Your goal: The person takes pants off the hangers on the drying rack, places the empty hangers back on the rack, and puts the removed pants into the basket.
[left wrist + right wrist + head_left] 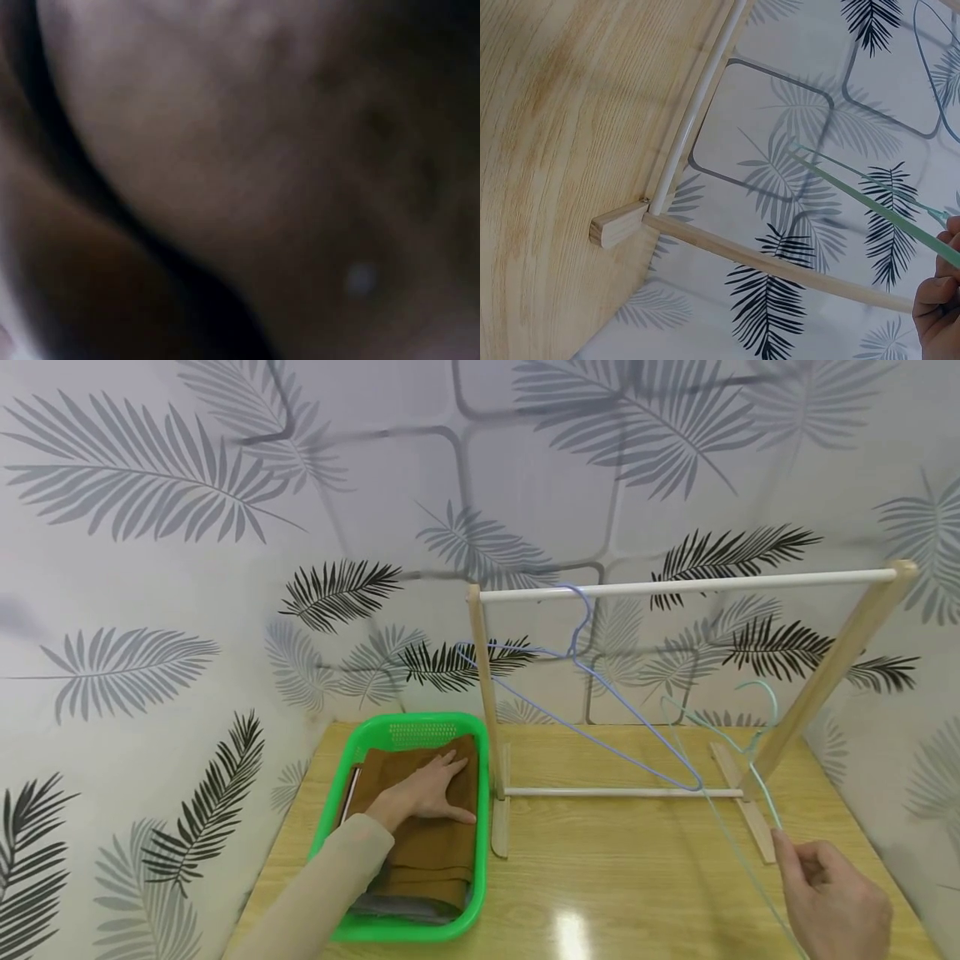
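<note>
My left hand (427, 789) lies with spread fingers on a folded brown garment (431, 843) inside a green plastic basket (480, 877). The left wrist view is too dark and blurred to show that contact. At the right, my right hand (836, 893) pinches one arm of a mint-green clothes hanger (763, 787), its hook pointing up. In the right wrist view, the fingers (934, 292) grip the same green hanger (870, 201). A blue hanger (574, 652) hangs from the top rod of a small clothes rack, with no garment on it.
The rack has a white top rod (690, 585), wooden posts (832, 668) and a lower white bar (622, 792). It stands on a wood-grain table (600, 877), right of the basket. Leaf-patterned walls (187, 677) rise behind and beside the table. Other folded cloths lie under the brown garment.
</note>
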Demonstrator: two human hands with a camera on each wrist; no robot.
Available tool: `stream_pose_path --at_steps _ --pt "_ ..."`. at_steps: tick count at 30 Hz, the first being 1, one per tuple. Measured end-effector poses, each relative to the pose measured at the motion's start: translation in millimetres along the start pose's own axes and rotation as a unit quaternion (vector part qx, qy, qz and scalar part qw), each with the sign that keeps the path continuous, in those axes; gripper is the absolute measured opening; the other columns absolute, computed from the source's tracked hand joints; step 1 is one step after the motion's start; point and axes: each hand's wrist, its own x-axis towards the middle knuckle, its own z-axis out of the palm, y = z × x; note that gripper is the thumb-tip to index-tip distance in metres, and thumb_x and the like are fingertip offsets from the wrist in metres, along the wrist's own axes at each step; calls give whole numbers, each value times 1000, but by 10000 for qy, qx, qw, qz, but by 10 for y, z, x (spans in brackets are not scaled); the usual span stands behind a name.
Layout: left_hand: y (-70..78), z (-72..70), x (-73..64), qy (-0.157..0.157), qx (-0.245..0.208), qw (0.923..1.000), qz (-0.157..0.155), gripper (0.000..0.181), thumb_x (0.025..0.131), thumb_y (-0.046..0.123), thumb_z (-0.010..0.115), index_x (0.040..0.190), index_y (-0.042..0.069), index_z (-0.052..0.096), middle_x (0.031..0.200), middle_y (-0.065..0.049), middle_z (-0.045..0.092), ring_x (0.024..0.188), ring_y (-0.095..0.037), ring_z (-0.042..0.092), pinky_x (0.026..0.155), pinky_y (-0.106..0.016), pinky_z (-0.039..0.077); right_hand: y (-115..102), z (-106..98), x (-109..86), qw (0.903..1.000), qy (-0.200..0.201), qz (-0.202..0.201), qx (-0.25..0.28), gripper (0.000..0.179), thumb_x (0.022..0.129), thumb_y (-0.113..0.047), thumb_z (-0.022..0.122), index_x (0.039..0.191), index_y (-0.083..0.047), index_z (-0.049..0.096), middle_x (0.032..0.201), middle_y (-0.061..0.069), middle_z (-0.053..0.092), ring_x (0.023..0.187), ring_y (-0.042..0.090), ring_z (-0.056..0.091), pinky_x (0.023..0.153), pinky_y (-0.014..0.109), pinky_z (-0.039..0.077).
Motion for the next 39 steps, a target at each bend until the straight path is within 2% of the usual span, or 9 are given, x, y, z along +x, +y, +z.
stream_pose_path --at_steps 8,19,23,28,34,39 --pt "-12 23 11 -47 -4 10000 20 109 88 61 79 168 10 25 177 -19 16 164 -42 21 127 -60 35 24 -1 -12 9999 45 -125 82 28 91 -12 79 70 3 68 60 22 68 54 -31 32 42 7 33" --pt "-49 -76 -134 -8 126 9999 -8 113 86 63 79 168 9 22 177 -20 14 165 -41 17 127 -60 33 1 -1 -10 9998 70 -153 71 29 92 -12 78 70 4 67 60 23 69 55 -32 31 43 6 32" --pt "-109 -117 -247 44 240 9997 -84 120 84 66 79 168 6 20 177 -21 14 165 -44 14 128 -67 27 -10 -3 -6 9999 65 -101 42 30 93 -12 78 70 4 68 60 22 68 54 -32 31 42 7 32" --pt "-214 -164 -471 129 385 9989 -248 125 78 70 82 168 7 21 176 -23 17 163 -50 15 124 -77 22 -9 -4 2 9998 34 -176 43 27 91 -9 78 71 5 68 59 22 69 54 -32 31 42 7 32" --pt "-362 -180 -750 174 573 9977 -330 129 73 75 83 168 10 25 174 -25 21 160 -55 17 123 -79 22 22 -6 8 9993 -21 -356 125 26 90 -6 77 70 8 67 58 24 68 56 -33 31 42 3 33" --pt "-418 -185 -948 116 433 9987 -242 125 74 72 84 167 9 29 172 -30 22 157 -62 19 120 -79 27 20 -5 8 9992 -59 -385 117 27 91 -7 77 70 7 67 57 23 67 55 -32 31 42 4 32"
